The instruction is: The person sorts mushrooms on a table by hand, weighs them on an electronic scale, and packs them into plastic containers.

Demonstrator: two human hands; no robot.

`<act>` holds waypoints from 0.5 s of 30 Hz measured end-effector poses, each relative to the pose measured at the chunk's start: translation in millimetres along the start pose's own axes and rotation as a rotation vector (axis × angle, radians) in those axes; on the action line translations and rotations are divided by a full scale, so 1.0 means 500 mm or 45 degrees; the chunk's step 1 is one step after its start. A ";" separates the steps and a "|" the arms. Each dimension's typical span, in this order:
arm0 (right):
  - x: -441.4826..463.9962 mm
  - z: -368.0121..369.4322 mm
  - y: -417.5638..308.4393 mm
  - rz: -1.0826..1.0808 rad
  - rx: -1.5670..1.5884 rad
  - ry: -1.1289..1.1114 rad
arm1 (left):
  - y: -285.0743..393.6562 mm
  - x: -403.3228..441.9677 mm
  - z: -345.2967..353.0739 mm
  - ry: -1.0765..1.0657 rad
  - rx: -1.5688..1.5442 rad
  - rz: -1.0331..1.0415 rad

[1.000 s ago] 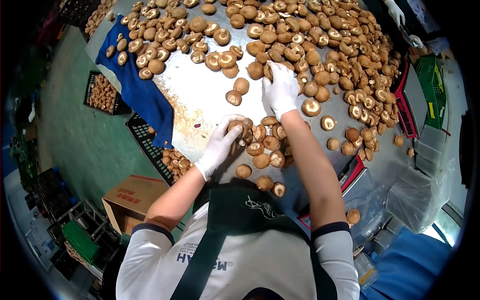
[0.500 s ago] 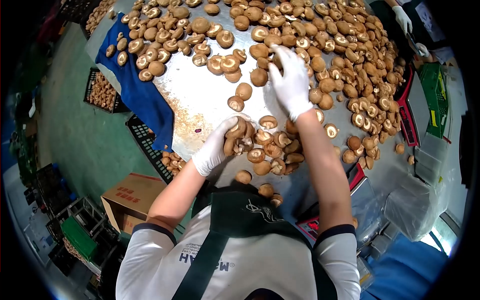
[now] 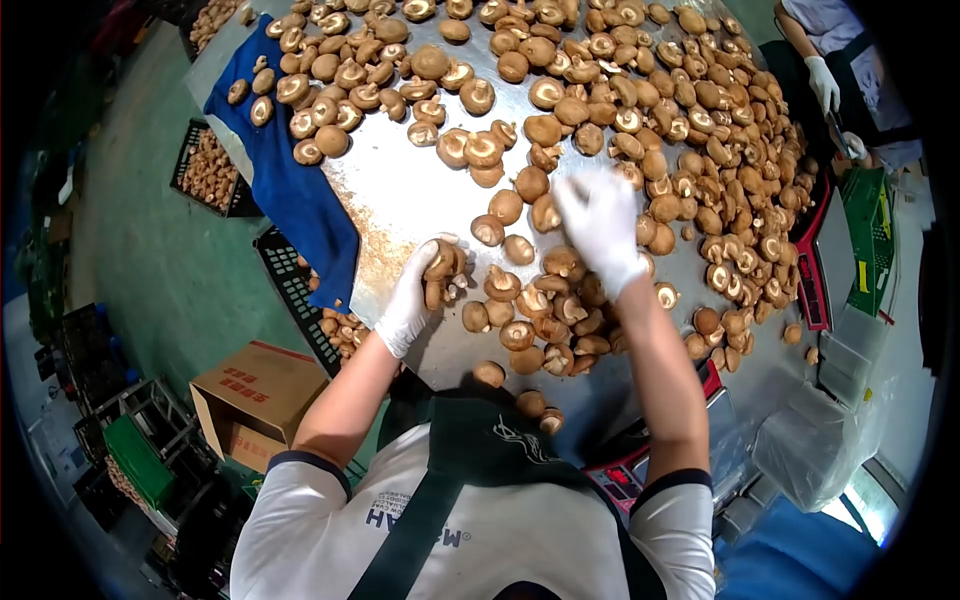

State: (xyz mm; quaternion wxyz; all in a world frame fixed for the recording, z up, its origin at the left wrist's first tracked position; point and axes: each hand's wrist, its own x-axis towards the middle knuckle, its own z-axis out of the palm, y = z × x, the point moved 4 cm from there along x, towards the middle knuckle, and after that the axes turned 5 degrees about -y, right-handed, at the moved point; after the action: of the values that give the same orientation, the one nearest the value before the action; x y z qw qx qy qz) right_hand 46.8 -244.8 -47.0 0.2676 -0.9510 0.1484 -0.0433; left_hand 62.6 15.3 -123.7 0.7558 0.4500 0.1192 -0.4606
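Observation:
Several brown shiitake mushrooms (image 3: 441, 268) are bunched in my left hand (image 3: 406, 305), which wears a white glove and has its fingers closed round them. My right hand (image 3: 602, 225), gloved as well, is over the metal table beside a single shiitake (image 3: 545, 212). Motion smears its fingers, so I cannot tell whether anything is in them. Between my forearms lies a small pile of shiitake (image 3: 550, 315), caps and stems turned various ways. A large heap of shiitake (image 3: 715, 150) covers the table's right and far parts.
A blue cloth (image 3: 300, 210) drapes over the metal table's (image 3: 385, 180) left edge. Black crates (image 3: 290, 290) and a cardboard box (image 3: 255, 390) stand below on the left. Red-framed scales (image 3: 815, 260) are at the right. At upper right a co-worker's gloved hand (image 3: 823, 85) shows.
My right hand has moved back toward me from the heap. My left hand has shifted left with its mushrooms. Several mushrooms near the middle now lie in different spots, and the view has shifted slightly.

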 end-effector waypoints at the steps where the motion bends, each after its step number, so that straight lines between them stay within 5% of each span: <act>1: 0.056 -0.020 -0.006 0.028 0.088 0.145 | 0.003 -0.001 0.003 -0.026 0.054 0.051; 2: 0.099 -0.030 -0.008 -0.163 -0.027 0.275 | 0.004 -0.004 0.007 -0.054 0.109 0.099; 8: 0.110 0.071 0.078 -0.029 -0.126 0.310 | -0.018 0.004 -0.013 -0.115 0.111 0.104; 15: -0.059 0.054 0.110 0.285 0.689 0.176 | -0.024 0.010 -0.022 -0.114 0.168 0.081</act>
State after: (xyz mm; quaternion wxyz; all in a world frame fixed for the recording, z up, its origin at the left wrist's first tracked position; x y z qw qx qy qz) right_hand 8.6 -267.1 -98.7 0.5038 -0.8177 0.2530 -0.1160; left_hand 57.9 19.0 -139.6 0.7433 0.4812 0.0403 -0.4630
